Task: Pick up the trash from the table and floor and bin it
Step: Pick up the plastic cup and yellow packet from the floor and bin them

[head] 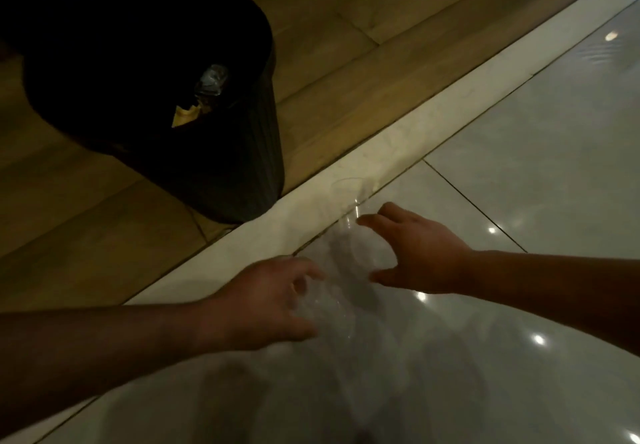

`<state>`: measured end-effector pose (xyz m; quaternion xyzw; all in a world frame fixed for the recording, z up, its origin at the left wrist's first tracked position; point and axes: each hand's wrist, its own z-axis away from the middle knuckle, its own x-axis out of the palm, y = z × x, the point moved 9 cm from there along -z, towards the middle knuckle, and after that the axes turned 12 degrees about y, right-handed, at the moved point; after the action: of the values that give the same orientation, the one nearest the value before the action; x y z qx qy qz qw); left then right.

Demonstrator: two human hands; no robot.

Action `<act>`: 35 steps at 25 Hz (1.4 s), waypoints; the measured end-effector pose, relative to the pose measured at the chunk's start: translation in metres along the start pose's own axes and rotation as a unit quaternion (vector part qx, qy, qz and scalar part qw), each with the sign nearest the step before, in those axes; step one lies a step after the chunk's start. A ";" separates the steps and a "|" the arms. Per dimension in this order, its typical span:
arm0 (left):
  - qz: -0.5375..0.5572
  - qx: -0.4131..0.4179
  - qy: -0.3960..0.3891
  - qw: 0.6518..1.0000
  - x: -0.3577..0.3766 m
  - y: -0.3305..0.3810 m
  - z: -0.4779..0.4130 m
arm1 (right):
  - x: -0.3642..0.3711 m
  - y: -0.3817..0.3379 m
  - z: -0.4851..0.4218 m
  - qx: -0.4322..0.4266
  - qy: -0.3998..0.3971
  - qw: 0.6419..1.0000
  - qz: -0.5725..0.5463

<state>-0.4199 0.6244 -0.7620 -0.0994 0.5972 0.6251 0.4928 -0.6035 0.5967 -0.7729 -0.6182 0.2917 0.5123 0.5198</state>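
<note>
A clear plastic cup (347, 201) stands on the floor, on the white marble strip near the bin's foot. My right hand (412, 249) is open just to its right, with the fingertips almost touching the cup's lower wall. My left hand (266, 301) is curled around a second clear plastic cup (329, 308), which is faint and blurred. The black ribbed bin (221, 145) stands at the upper left on the wooden floor. Crumpled plastic and a yellow scrap (187, 116) lie inside it.
The white strip (450, 97) runs diagonally between the wooden floor (346, 62) and the glossy grey tiles (536, 166). The tiles show bright light reflections. The upper left corner is very dark.
</note>
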 end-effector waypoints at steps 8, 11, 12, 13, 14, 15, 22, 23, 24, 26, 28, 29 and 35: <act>0.352 -0.138 0.125 0.917 -0.082 -0.006 0.006 | -0.059 0.003 0.023 0.160 0.016 0.939 -0.303; 0.408 -0.176 0.120 0.888 -0.079 -0.001 0.006 | -0.082 -0.002 0.015 0.224 0.048 0.827 -0.514; 0.426 -0.189 0.121 0.877 -0.078 -0.001 0.007 | -0.086 -0.006 0.013 0.233 0.056 0.797 -0.554; 0.444 -0.197 0.124 0.865 -0.079 0.001 0.009 | -0.088 -0.010 0.010 0.236 0.056 0.780 -0.576; 0.462 -0.202 0.126 0.854 -0.079 0.001 0.010 | -0.088 -0.016 0.009 0.233 0.050 0.776 -0.584; 0.477 -0.201 0.126 0.846 -0.079 0.003 0.010 | -0.085 -0.022 0.008 0.231 0.045 0.777 -0.584; 0.482 -0.151 0.105 0.857 -0.080 0.023 0.002 | -0.076 -0.052 0.006 0.223 0.015 0.770 -0.597; 0.466 -0.145 0.103 0.867 -0.079 0.027 0.001 | -0.073 -0.056 0.006 0.229 0.006 0.769 -0.597; 0.448 -0.143 0.105 0.876 -0.078 0.029 0.001 | -0.069 -0.058 0.006 0.240 -0.003 0.765 -0.598; 0.405 -0.147 0.114 0.895 -0.074 0.031 0.000 | -0.065 -0.059 0.006 0.265 -0.013 0.753 -0.602; 0.333 -0.140 0.130 0.923 -0.070 0.031 -0.002 | -0.062 -0.060 0.008 0.281 -0.017 0.756 -0.591; 0.288 -0.132 0.135 0.939 -0.069 0.031 -0.003 | -0.059 -0.060 0.009 0.289 -0.019 0.761 -0.580; 0.064 -0.047 0.070 0.994 -0.056 0.049 -0.014 | -0.038 -0.054 0.009 0.313 -0.071 0.775 -0.545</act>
<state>-0.4345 0.5944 -0.6943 -0.1271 0.6054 0.6741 0.4037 -0.5700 0.6145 -0.7183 -0.4388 0.0125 0.0662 0.8961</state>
